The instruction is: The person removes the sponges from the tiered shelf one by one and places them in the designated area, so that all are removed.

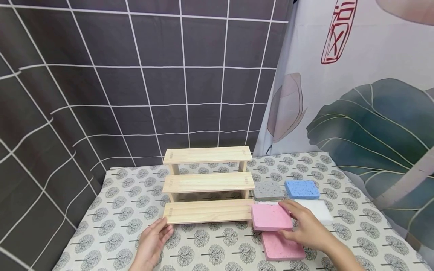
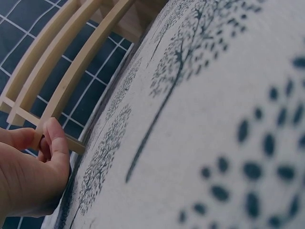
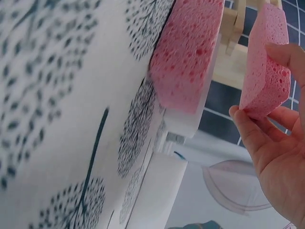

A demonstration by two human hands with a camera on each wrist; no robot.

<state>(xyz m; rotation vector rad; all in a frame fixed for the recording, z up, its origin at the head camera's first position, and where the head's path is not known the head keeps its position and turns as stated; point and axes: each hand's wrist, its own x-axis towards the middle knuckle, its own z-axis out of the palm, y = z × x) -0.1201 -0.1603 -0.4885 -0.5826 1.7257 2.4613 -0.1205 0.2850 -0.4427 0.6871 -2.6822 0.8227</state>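
A three-step wooden shelf (image 1: 207, 182) stands on the patterned cloth. My left hand (image 1: 152, 241) pinches the front left corner of its lowest step, thumb on top; in the left wrist view the hand (image 2: 35, 171) has thumb and fingers at that step's end. With my right hand (image 1: 306, 226) I grip a pink sponge (image 1: 271, 217) by its right side, at the right end of the lowest step. The right wrist view has this raised sponge (image 3: 267, 64) between thumb and fingers. Below it a second pink sponge (image 1: 283, 246) lies flat on the cloth.
Right of the shelf lie a grey sponge (image 1: 268, 190), a blue sponge (image 1: 301, 189) and white sponge blocks (image 1: 318, 210), partly behind the right hand. A dark gridded curtain (image 1: 203, 75) hangs at the back and left, a lotus-print cloth (image 1: 366, 124) at the right.
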